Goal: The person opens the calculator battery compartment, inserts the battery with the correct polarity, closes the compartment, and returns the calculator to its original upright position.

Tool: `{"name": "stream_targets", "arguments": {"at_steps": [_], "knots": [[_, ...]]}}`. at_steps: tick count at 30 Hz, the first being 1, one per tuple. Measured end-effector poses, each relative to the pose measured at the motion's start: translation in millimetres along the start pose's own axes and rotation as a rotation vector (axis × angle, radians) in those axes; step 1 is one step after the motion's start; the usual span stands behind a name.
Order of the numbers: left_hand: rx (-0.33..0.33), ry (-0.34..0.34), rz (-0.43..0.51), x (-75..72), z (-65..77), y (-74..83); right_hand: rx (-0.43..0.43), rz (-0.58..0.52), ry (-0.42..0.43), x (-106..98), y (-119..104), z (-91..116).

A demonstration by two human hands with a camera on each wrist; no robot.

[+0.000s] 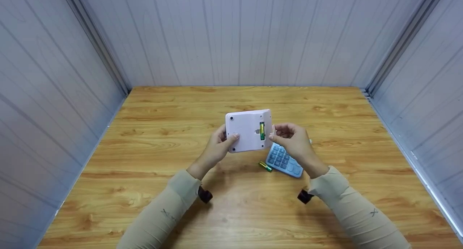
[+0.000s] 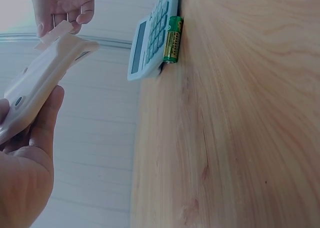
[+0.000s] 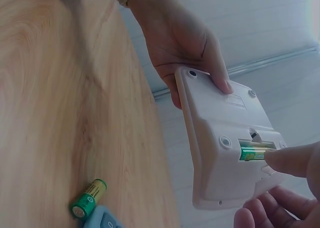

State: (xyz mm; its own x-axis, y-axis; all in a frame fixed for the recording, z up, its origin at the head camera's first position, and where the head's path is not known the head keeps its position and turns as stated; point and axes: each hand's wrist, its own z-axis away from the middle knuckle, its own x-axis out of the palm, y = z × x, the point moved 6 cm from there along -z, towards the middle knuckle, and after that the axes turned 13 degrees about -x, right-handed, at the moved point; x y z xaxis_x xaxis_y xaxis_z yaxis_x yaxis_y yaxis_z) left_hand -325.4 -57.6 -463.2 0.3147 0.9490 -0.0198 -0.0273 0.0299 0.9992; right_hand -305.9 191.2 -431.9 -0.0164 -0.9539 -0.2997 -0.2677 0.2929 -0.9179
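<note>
My left hand grips the left edge of a pale pink calculator, its thumb across the back. The calculator is raised above the table with its underside facing me. Inside its uncovered battery slot lies a green and gold battery. My right hand pinches a small pale battery cover at the calculator's right edge. In the right wrist view the cover sits beside the slot, and the thumb is close to the battery; whether they touch I cannot tell.
Below the right hand, a blue calculator lies keys up on the wooden table. A loose green and gold battery lies at its left side. Pale panelled walls enclose the table at the back and both sides.
</note>
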Motion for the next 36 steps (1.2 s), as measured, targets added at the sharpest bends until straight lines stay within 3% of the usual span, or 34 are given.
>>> {"name": "stream_targets", "arguments": {"at_steps": [15,36], "knots": [[-0.022,-0.013,-0.004,2.8,1.3,0.6,-0.039,-0.061,-0.016,14.9,-7.1,0.4],[-0.001,-0.018,-0.006,6.2,1.0,-0.3,-0.056,-0.082,0.004,21.6,-9.5,-1.7]]}}
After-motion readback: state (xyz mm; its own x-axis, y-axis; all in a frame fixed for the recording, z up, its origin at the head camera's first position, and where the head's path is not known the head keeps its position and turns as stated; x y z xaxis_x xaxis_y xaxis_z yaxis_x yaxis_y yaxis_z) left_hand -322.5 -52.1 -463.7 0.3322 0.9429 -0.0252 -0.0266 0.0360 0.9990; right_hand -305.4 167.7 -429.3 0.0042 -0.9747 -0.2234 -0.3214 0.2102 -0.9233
